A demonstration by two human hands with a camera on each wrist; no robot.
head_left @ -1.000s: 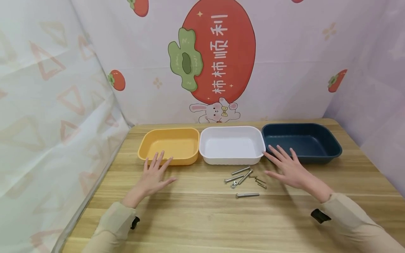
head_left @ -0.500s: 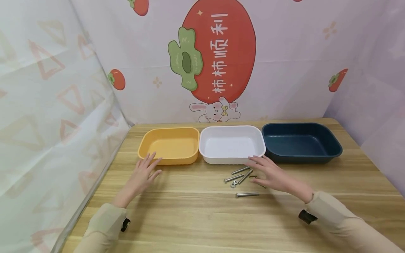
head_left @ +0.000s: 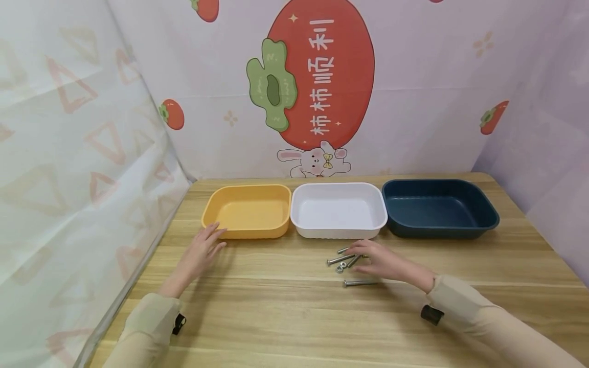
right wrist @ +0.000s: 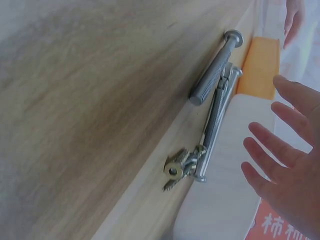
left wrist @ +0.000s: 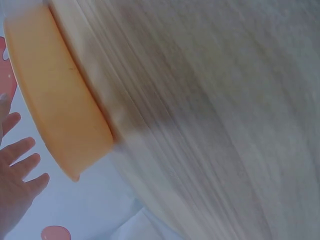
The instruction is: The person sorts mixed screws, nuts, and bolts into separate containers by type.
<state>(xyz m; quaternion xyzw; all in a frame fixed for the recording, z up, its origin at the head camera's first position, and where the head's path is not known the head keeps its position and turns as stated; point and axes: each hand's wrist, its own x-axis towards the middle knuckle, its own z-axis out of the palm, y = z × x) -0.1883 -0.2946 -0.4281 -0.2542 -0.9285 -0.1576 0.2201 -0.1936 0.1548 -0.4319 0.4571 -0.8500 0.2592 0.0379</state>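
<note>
Three shallow trays sit in a row at the far side of the bench point(head_left: 294, 317): a yellow tray point(head_left: 248, 210), a white tray point(head_left: 338, 209) and a dark blue tray point(head_left: 439, 207). The right hand point(head_left: 382, 261), a second ago spread in front of the blue tray, has slid leftward and now hangs low over the little heap of bolts point(head_left: 346, 258) just in front of the white tray, fingers straight and loose, gripping nothing yet. One bolt point(head_left: 360, 282) lies apart, nearer the person. The left hand point(head_left: 202, 250) has drifted left as well and rests flat by the yellow tray's near corner, fingers relaxed. To my eye the right hand has settled on the hardware, so picking pieces up looks about to begin.
</note>
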